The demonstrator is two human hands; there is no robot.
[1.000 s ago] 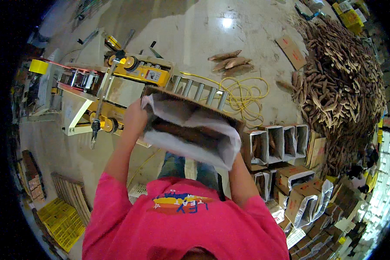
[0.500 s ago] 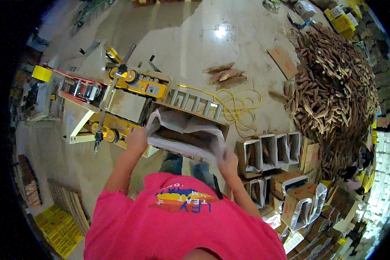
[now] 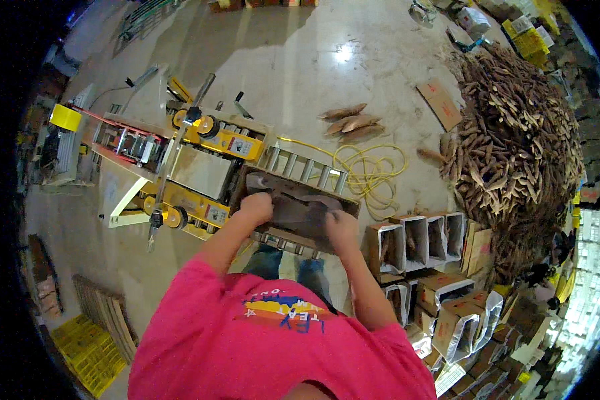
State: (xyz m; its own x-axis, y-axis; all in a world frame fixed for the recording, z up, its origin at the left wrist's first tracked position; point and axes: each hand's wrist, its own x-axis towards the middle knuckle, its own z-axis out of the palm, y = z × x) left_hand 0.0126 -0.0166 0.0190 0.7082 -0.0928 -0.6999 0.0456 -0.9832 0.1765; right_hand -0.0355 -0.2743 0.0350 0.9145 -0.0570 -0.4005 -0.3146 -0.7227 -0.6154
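A long cardboard box (image 3: pixel 355 208) lies on a roller conveyor in front of me. Inside, a greyish plastic liner (image 3: pixel 292 208) is folded down over the contents, which it mostly hides. My left hand (image 3: pixel 257 208) is closed at the box's left end, its fingers on the liner. At the right end, my right hand (image 3: pixel 341 230) curls down over the near side, also closed at the liner. Some blur and shadow hide the fingertips.
A yellow box-sealing machine (image 3: pixel 243 145) adjoins the conveyor's rollers (image 3: pixel 307 170) on the left. A yellow cord (image 3: pixel 373 175) coils on the floor. Brown roots (image 3: pixel 353 123) lie ahead, with a large root pile (image 3: pixel 513 140) on the right. Lined boxes (image 3: pixel 417 241) stand nearer.
The pale liner stood up around the box opening and is now folded down inside. Both hands have moved from the outer ends inward over the box.
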